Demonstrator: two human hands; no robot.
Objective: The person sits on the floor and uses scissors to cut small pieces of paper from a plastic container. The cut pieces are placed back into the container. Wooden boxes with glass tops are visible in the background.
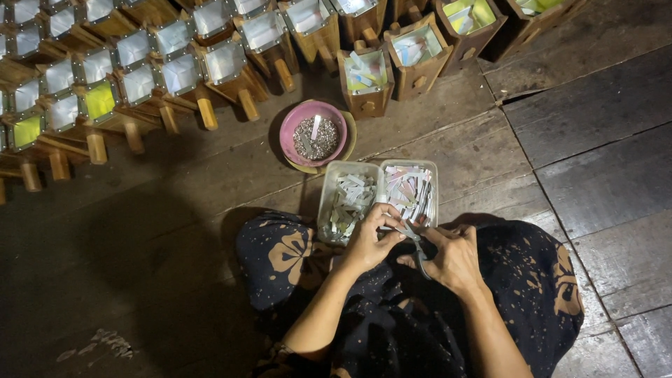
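Observation:
My right hand [453,257] grips a pair of grey scissors [414,241] over my lap. My left hand [369,236] pinches a small strip of paper at the scissor blades, just in front of a clear two-part plastic box [378,168]. The box's left half holds whitish paper strips [350,203]; its right half holds pinkish and pale strips [409,192]. I sit on the floor in dark patterned cloth [532,280].
A pink bowl [294,126] of small grey bits with one white strip sits beyond the box on a yellowish plate. Rows of small wooden lantern-like frames [175,70] with paper panels line the back. Dark wooden floor planks [602,161] lie to the right.

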